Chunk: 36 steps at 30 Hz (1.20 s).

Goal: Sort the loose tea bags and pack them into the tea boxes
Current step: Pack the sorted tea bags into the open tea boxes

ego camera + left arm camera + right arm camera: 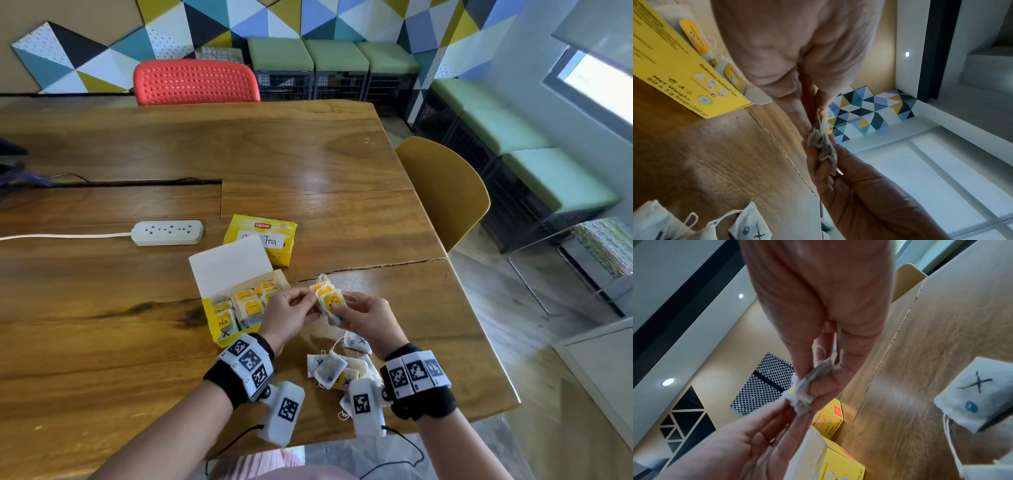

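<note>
Both your grips, left hand (291,310) and right hand (364,317), pinch a fanned bunch of white, yellow-tagged tea bags (328,300) above the worktop's (102,342) right edge.

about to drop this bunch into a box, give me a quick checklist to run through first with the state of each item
1. Bunch of tea bags held: ok, left hand and right hand both pinch it above the table.
2. Open box ready: ok, lid up, tagged bags standing inside.
3. Room left in the open box: cannot tell, the left hand covers its near corner.
4. Closed box usable: not ok, lid down, behind the open one.
5. Bunch matches the box's sort: cannot tell, only yellow tags show.
6. Sorting finished: not ok, loose bags marked X lie near the right wrist.
</note>
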Available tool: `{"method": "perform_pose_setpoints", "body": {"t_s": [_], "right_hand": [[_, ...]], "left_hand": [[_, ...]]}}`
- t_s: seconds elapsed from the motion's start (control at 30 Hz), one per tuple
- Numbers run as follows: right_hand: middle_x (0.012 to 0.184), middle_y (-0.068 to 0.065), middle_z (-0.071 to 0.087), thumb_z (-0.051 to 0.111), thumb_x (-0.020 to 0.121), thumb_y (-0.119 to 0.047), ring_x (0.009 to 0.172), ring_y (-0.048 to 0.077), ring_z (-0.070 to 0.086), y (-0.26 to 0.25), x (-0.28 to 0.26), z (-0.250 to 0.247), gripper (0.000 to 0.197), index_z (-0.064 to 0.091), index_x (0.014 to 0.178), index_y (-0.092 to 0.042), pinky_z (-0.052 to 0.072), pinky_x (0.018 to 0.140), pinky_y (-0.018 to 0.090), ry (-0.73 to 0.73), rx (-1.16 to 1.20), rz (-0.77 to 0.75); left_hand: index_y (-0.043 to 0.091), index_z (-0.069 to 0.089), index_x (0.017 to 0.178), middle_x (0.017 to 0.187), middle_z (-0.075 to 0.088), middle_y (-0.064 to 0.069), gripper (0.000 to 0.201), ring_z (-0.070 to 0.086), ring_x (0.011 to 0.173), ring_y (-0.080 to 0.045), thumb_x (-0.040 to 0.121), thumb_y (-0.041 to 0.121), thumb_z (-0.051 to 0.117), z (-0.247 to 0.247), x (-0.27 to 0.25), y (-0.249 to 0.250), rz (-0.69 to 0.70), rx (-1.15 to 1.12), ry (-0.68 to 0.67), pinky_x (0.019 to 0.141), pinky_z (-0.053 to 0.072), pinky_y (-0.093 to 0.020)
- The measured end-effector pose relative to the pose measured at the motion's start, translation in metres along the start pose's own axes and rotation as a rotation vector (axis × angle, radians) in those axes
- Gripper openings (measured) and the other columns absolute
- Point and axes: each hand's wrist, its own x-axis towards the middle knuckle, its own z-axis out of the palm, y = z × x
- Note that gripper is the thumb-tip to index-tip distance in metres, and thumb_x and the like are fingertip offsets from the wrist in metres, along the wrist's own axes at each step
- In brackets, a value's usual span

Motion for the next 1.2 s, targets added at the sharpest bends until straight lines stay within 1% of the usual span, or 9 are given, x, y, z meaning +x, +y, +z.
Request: {"method": "perform_pose_setpoints", "body": {"t_s": [0.17, 0.3, 0.4, 0.5, 0.6, 0.7, 0.83, 0.93, 1.2], "right_hand": [[0.094, 0.023, 0.071, 0.073, 0.081, -0.002, 0.073, 0.023, 0.069, 0.003, 0.006, 0.01, 0.024, 0.068, 0.103, 0.006, 0.055, 0.062, 0.026, -0.014, -0.032, 0.014], [0.089, 0.016, 0.071, 0.071, 0.082, -0.003, 0.07, 0.016, 0.067, 0.004, 0.01, 0.023, 0.02, 0.068, 0.1, 0.006, 0.055, 0.064, 0.025, -0.131, -0.053, 0.036], [0.084, 0.013, 0.069, 0.07, 0.083, -0.005, 0.072, 0.017, 0.063, 0.0, 0.015, 0.036, 0.021, 0.068, 0.099, 0.008, 0.055, 0.071, 0.029, -0.194, -0.117, 0.032], [0.084, 0.017, 0.065, 0.072, 0.082, -0.006, 0.075, 0.021, 0.06, -0.006, 0.021, 0.053, 0.025, 0.067, 0.098, 0.012, 0.052, 0.072, 0.03, -0.207, -0.203, -0.014], [0.076, 0.013, 0.064, 0.075, 0.08, -0.006, 0.069, 0.019, 0.06, -0.011, 0.026, 0.078, 0.01, 0.071, 0.082, 0.003, 0.053, 0.067, 0.029, -0.201, -0.269, -0.059], [0.066, 0.0, 0.065, 0.081, 0.073, -0.016, 0.064, 0.014, 0.06, -0.005, 0.036, 0.106, 0.013, 0.071, 0.067, -0.021, 0.051, 0.064, 0.03, -0.174, -0.408, -0.11], [0.062, -0.008, 0.061, 0.078, 0.073, -0.026, 0.063, 0.006, 0.055, 0.0, 0.046, 0.139, 0.021, 0.063, 0.059, -0.026, 0.042, 0.06, 0.022, -0.187, -0.666, -0.142], [0.055, -0.011, 0.047, 0.071, 0.082, -0.028, 0.054, 0.002, 0.042, 0.0, 0.049, 0.155, 0.038, 0.048, 0.052, -0.026, 0.029, 0.048, 0.018, -0.224, -0.867, -0.153], [0.054, -0.002, 0.031, 0.057, 0.092, -0.018, 0.052, 0.012, 0.032, 0.003, 0.047, 0.176, 0.047, 0.03, 0.053, -0.016, 0.02, 0.046, 0.022, -0.298, -1.06, -0.147]], "left_hand": [[-0.006, 0.069, 0.096, 0.095, 0.073, -0.016, 0.031, 0.071, 0.091, -0.021, 0.089, 0.023, 0.066, -0.013, -0.003, 0.002, -0.017, 0.02, -0.074, 0.078, 0.059, -0.031], [0.006, 0.074, 0.09, 0.089, 0.073, -0.016, 0.013, 0.069, 0.083, -0.024, 0.083, 0.017, 0.072, -0.03, -0.004, 0.0, 0.123, 0.228, -0.024, 0.078, 0.059, -0.039], [0.025, 0.075, 0.082, 0.08, 0.074, -0.002, 0.003, 0.064, 0.071, -0.012, 0.083, 0.022, 0.074, -0.046, -0.002, 0.005, 0.16, 0.315, 0.015, 0.074, 0.056, -0.037], [0.029, 0.075, 0.083, 0.078, 0.072, 0.013, 0.007, 0.062, 0.071, 0.004, 0.082, 0.022, 0.074, -0.069, -0.005, 0.013, 0.261, 0.348, 0.156, 0.072, 0.051, -0.018], [0.019, 0.071, 0.092, 0.091, 0.07, 0.003, 0.014, 0.063, 0.079, -0.002, 0.08, 0.021, 0.076, -0.102, -0.002, 0.014, 0.32, 0.408, 0.46, 0.073, 0.051, -0.017], [0.019, 0.058, 0.111, 0.107, 0.06, -0.003, 0.049, 0.057, 0.095, -0.019, 0.071, 0.034, 0.082, -0.131, 0.007, 0.008, 0.119, 0.636, 0.597, 0.077, 0.048, -0.031], [0.012, 0.04, 0.134, 0.132, 0.047, -0.013, 0.084, 0.043, 0.125, -0.028, 0.067, 0.036, 0.085, -0.145, 0.006, 0.005, -0.199, 0.812, 0.512, 0.097, 0.043, -0.039], [0.008, 0.041, 0.133, 0.129, 0.053, -0.012, 0.075, 0.048, 0.122, -0.028, 0.073, 0.031, 0.08, -0.147, 0.006, 0.0, -0.218, 0.764, 0.494, 0.097, 0.045, -0.038], [0.007, 0.055, 0.122, 0.121, 0.062, -0.009, 0.037, 0.057, 0.108, -0.02, 0.086, 0.011, 0.065, -0.147, -0.004, 0.003, -0.135, 0.611, 0.515, 0.084, 0.045, -0.028]]}}
